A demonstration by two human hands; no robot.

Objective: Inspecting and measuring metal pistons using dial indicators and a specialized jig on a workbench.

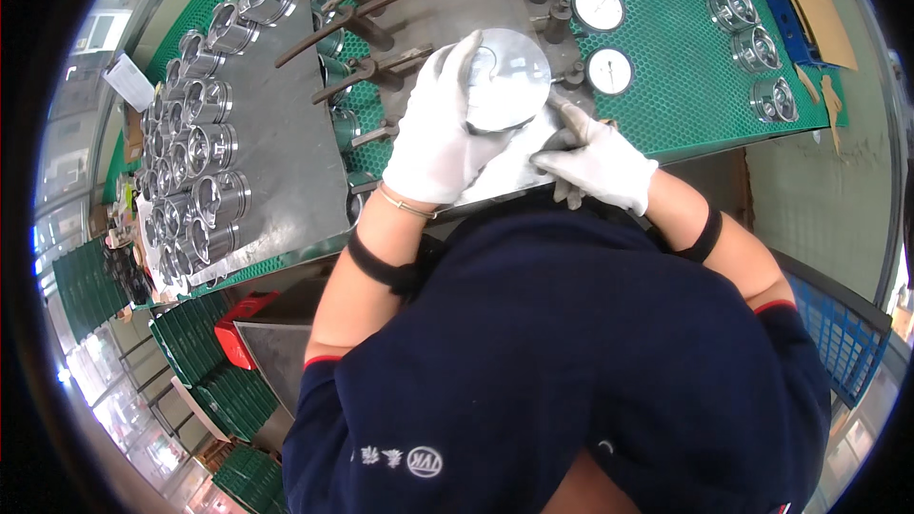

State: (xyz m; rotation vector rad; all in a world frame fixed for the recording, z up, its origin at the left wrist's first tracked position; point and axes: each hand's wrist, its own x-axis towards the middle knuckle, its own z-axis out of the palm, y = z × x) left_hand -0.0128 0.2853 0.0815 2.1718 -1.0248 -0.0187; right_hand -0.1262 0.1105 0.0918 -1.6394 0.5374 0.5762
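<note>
My left hand (433,128), in a white glove, grips a metal engine piston (511,81) by its side. The piston's flat, shiny round top faces up, and its lower part is hidden. My right hand (600,162), also gloved in white, is close by at the piston's lower right, its fingers bent together. Grey patches show between those fingers, but what they hold, if anything, cannot be made out. Both hands are over the near edge of a bare metal plate (457,0) on the bench.
Many pistons (211,148) stand in rows on a metal sheet (286,152) at left. Posts with rods (367,29) rise left of the plate. Three dial gauges (609,71) stand at its right. More pistons (773,99) line the green mat (681,67). A blue crate (838,324) sits low right.
</note>
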